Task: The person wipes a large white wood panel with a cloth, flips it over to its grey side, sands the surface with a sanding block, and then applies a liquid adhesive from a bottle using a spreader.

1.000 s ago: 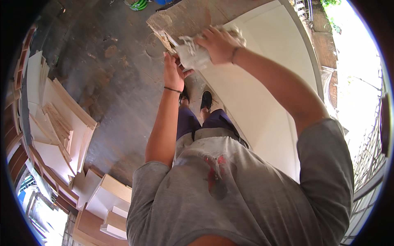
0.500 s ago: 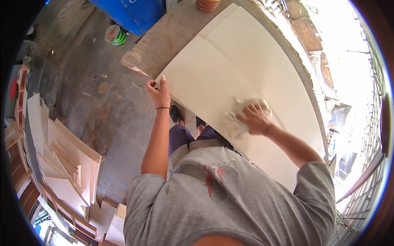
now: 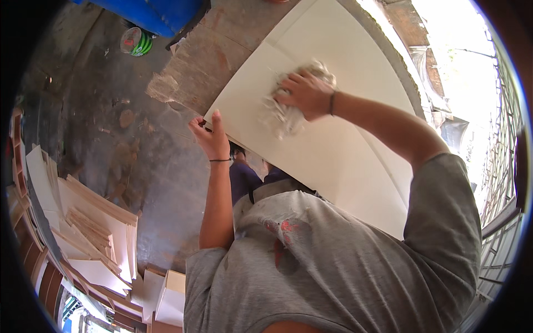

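Note:
A large cream-white panel (image 3: 244,91) lies across the worktop, apparently over another panel of the same colour. At its near left corner, my left hand (image 3: 214,137) grips the edge, thumb up and fingers curled at the side. My right hand (image 3: 308,97) presses a crumpled whitish cloth (image 3: 285,120) against the panel's upper surface. The cloth bunches out on both sides of the fingers and is partly blurred by motion. What lies under my right palm is hidden.
The rough worktop (image 3: 222,41) has a broken corner by my left hand. A blue barrel (image 3: 158,14) and a green-and-white bucket (image 3: 136,42) stand on the floor at the far left. Cut boards (image 3: 97,222) are stacked at the left, and a metal grille (image 3: 502,183) runs along the right.
My right hand has swept the cloth away from me and leftward over the panel. My left hand still grips the corner. The whole view has shifted slightly.

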Tool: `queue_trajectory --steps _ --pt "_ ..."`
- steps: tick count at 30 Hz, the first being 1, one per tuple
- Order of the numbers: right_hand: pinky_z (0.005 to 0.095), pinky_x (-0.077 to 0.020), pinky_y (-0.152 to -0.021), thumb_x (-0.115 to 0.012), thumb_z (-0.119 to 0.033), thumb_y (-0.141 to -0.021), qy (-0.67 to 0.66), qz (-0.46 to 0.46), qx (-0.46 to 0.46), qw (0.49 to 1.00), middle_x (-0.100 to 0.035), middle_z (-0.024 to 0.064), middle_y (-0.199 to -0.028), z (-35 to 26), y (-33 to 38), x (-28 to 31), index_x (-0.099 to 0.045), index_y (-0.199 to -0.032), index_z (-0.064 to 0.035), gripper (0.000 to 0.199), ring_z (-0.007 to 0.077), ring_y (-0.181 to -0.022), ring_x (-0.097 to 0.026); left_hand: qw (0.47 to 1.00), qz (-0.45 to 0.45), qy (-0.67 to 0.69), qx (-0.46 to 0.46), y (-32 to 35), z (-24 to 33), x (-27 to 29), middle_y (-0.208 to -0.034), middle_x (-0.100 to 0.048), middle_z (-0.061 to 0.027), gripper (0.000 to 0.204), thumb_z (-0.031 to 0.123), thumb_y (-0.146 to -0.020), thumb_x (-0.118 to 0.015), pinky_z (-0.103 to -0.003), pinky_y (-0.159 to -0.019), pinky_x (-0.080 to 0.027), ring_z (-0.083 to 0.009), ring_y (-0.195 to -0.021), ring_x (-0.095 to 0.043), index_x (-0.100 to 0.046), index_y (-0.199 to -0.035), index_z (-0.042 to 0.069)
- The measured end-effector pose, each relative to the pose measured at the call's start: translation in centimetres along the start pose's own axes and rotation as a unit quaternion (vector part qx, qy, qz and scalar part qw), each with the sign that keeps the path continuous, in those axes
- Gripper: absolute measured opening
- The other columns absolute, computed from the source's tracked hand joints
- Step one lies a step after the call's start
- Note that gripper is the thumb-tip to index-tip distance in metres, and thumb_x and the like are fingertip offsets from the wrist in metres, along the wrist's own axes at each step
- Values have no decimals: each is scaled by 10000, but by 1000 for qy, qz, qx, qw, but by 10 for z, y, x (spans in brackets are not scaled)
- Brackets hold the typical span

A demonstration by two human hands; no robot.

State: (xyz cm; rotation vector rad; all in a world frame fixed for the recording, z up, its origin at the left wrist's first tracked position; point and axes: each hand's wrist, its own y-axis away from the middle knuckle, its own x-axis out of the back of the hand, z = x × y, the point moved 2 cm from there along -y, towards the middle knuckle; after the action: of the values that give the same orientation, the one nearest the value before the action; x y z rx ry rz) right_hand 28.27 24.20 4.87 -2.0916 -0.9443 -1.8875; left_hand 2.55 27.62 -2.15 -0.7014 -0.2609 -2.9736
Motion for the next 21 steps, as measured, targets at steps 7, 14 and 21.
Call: queue_trajectory --steps 7,14,21 --pt "407 -362 -855 -636 -147 -600 17 67 38 997 -477 65 -1045 38 -94 25 -503 -1137 -213 558 244 -1054 -439 1000 0 -21 -23 -3 -3 -3 -879 -433 -131 442 342 -792 -611 -382 -757 -382 -265 -826 -442 -395 -938 -16" --pt "391 -374 -799 -640 -167 -583 40 132 47 989 -484 64 -973 8 -66 43 -530 -1117 -189 545 234 -989 -459 974 -49 214 49 -15 -16 5 -779 -472 -43 261 260 -861 -537 -282 -596 -424 -138 -677 -474 -462 -881 11" --pt "372 -374 -753 -659 -174 -533 18 30 70 997 -475 34 -934 -60 2 1 -554 -1024 -223 505 208 -932 -457 964 -28 251 85 -10 -18 7 -666 -502 -6 228 244 -908 -456 -213 -521 -414 -71 -551 -460 -513 -835 36"
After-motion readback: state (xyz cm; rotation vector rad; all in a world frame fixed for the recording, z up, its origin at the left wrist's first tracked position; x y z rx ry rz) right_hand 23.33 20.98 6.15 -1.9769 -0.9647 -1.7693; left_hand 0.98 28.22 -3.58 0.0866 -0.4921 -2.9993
